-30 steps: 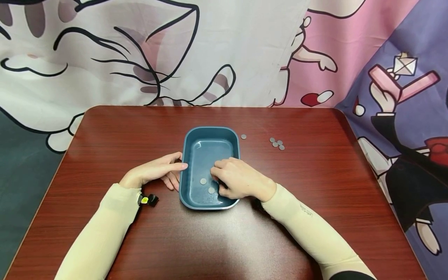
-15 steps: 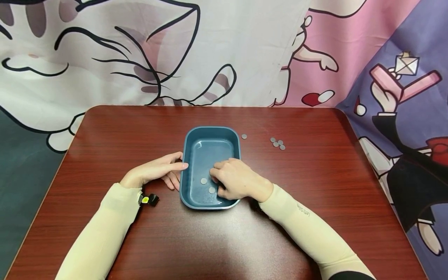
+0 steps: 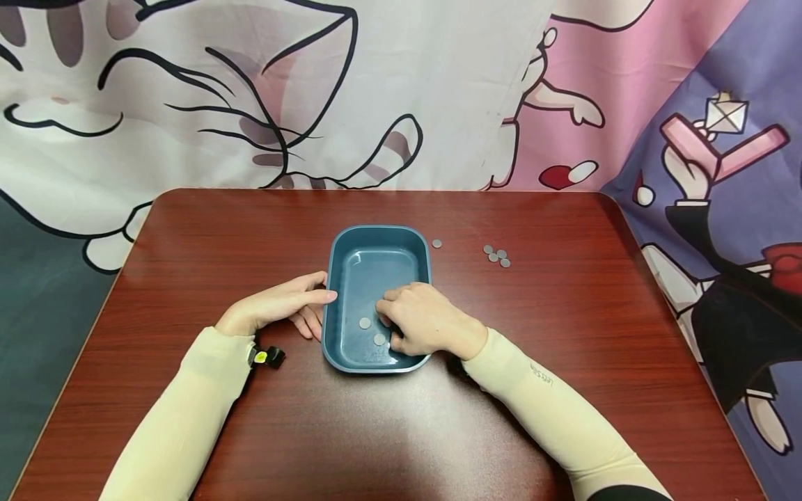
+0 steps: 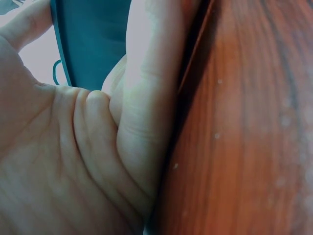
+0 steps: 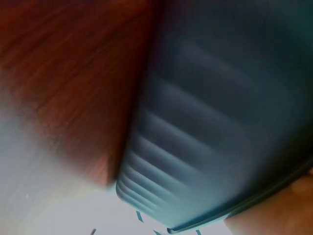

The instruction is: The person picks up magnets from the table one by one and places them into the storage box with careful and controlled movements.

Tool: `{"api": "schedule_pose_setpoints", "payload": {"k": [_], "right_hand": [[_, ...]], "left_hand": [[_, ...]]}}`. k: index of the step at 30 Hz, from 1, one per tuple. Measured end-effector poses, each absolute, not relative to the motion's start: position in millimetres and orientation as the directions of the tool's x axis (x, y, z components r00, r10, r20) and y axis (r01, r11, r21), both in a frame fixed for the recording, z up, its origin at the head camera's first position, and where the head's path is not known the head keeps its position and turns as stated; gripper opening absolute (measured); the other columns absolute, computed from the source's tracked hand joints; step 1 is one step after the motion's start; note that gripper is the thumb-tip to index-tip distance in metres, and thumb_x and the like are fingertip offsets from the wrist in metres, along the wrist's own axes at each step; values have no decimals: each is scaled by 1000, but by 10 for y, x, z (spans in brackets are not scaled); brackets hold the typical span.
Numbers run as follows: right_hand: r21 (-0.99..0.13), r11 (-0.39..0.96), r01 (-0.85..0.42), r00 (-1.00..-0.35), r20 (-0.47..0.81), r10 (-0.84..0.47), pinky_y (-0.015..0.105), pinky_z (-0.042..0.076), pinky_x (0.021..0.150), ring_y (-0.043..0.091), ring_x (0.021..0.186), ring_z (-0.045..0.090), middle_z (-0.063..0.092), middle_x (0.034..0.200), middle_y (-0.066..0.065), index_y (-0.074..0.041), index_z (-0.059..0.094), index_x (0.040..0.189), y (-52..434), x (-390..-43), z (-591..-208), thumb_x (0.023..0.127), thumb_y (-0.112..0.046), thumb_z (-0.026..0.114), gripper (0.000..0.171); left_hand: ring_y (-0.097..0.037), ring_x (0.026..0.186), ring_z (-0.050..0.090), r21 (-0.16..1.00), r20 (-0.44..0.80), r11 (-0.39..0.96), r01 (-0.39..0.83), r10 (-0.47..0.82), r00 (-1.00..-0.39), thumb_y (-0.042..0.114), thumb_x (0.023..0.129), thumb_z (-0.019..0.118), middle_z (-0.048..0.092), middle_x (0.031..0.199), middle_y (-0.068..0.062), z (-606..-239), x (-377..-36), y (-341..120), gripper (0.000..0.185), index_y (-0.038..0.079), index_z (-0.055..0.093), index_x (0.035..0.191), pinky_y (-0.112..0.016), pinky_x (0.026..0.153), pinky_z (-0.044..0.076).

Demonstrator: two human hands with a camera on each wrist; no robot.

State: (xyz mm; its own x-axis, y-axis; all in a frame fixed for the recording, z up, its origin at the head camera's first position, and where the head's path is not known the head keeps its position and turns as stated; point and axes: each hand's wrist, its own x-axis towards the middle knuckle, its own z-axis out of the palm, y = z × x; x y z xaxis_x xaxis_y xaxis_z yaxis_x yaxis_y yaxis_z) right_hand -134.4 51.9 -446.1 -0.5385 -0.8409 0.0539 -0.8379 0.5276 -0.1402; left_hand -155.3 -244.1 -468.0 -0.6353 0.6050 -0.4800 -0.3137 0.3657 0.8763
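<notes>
Pinched blue rectangular plastic tray [image 3: 390, 268] at left rim with left hand [image 3: 282, 300], probably for steadiness on reddish-brown wooden worktop [image 3: 269, 424]; curled right hand [image 3: 429, 321] inside beside two round silvery metal discs [image 3: 365, 323], could not tell if gripping

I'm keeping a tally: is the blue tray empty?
The blue tray is not empty: two grey discs lie on its floor near the right hand. Whether the hand hides more, I cannot tell.

- Tray [image 3: 391, 271] on the table [image 3: 551, 334], curtain [image 3: 464, 83] behind.
- Left hand [image 3: 278, 304] at the tray's left rim.
- Right hand [image 3: 432, 320] over the tray's right rim.
- Two coins [image 3: 365, 323] in the tray, left of the right hand.
- Lone coin [image 3: 436, 243] just right of the tray; coin cluster [image 3: 493, 257] farther right.
</notes>
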Motion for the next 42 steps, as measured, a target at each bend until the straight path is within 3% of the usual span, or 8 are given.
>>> {"api": "schedule_pose_setpoints", "payload": {"k": [34,42], "right_hand": [[-37,556,-831,-557,19,-831,33,52,64,13,70,63,57,73,-9,-23,61,77,495,-1319,-4465,67,-23,79,20],[-37,561,-827,-561,18,-827,33,52,65,12,70,63,57,73,-9,-23,61,77,493,-1311,-4461,66,-22,79,21]], "left_hand": [[-37,78,78,870,-490,378,-316,605,-627,40,106,54,78,91,-22,-4689,-1570,-2431,52,3,39,139,-44,68,65],[-37,78,78,870,-491,380,-316,601,-630,40,107,55,78,93,-21,-4683,-1561,-2438,51,8,39,143,-45,69,65]]}}
